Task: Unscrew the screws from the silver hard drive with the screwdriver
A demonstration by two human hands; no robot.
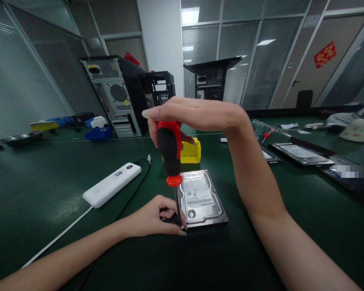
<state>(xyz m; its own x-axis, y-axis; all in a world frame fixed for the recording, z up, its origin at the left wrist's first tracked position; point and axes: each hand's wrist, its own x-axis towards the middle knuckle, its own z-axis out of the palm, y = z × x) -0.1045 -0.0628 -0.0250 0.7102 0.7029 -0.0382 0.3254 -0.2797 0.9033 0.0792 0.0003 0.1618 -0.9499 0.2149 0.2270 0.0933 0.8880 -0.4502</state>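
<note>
A silver hard drive (198, 194) lies flat on the dark green table, label side up. My left hand (159, 216) is at its near left corner, thumb and forefinger closed on that corner beside the screwdriver shaft. Over the drive's left edge, my right hand (188, 113) grips a red and black screwdriver (169, 149) from above, wrist bent high. The screwdriver stands nearly upright, its shaft running down to the corner between my left fingertips. Its very tip and any screw under it are too small to make out.
Behind the drive is a yellow bin (191, 151). A white power strip (113, 185) with cables lies left. More hard drives (301, 153) lie right. Computer cases (117, 95) stand at the back, near a blue bin (98, 133) and a metal dish (22, 139).
</note>
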